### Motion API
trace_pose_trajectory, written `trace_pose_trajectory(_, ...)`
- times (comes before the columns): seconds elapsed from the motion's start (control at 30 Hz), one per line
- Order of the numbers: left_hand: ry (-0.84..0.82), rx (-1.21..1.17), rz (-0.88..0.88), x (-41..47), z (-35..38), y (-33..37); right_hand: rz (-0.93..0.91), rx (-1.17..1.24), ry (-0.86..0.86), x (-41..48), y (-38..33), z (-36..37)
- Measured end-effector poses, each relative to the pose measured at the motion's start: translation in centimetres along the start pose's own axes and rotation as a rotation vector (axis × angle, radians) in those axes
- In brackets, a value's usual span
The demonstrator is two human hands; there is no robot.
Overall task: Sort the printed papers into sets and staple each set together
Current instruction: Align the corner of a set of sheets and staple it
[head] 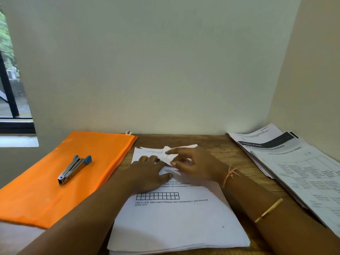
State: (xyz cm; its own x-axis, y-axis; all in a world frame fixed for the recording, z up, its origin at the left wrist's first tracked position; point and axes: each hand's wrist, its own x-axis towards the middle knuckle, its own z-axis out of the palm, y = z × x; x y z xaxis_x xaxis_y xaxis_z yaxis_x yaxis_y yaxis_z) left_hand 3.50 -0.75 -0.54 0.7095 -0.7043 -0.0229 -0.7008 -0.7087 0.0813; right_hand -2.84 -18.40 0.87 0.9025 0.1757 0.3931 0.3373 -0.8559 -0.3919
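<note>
I see the stack of papers (174, 223) at the middle of the desk (226, 153), its long axis running away from me. The right hand (195, 166) pinches its crumpled far corner. The left hand (147, 170) rests beside it, fingers bent, and I cannot tell its grip. The stapler (73, 169) lies on the orange folder (46, 190), nearer the left hand.

A flat orange plastic folder (46, 196) lies on the left of the brown wooden desk (235, 157), which stands against a plain pale wall (165, 61). At far left, a dark-framed window (9, 70) shows green foliage.
</note>
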Motion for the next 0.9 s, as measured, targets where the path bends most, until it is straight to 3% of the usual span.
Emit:
trace_pose_trajectory(0.13, 0.067, -0.128, -0.084, -0.2, 0.0, 0.0, -0.022, -0.047, -0.023, -0.1, 0.1, 0.2)
trace_pose_trajectory(0.2, 0.097, -0.148, -0.040, -0.4, -0.1, 0.0, -0.001, 0.001, -0.032, 0.0, 0.2, 0.2)
trace_pose_trajectory(0.3, 0.023, -0.060, 0.021, 0.0, 0.0, -0.2, 0.171, 0.451, 0.042, 0.3, -0.1, 0.0)
trace_pose_trajectory(0.37, -0.049, -0.036, -0.001, 0.4, 0.3, -0.4, 0.300, 0.690, 0.207, 0.6, 0.5, -0.2)
trace_pose_trajectory(0.43, -0.080, -0.029, -0.017, 0.6, 0.5, -0.4, 0.360, 0.461, 0.345, 0.6, 2.3, -0.4)
trace_pose_trajectory(0.53, -0.097, -0.024, -0.031, 0.8, 0.6, -0.5, 0.422, 0.062, 0.156, -0.1, 4.0, -0.8)
trace_pose_trajectory(0.67, -0.107, -0.009, -0.041, 0.9, 0.5, -0.2, 0.494, -0.132, -0.171, -0.4, 4.3, -0.5)
trace_pose_trajectory(0.9, -0.126, -0.001, -0.052, 0.8, 0.4, -0.1, 0.426, -0.361, -0.196, 0.2, 4.7, -0.3)
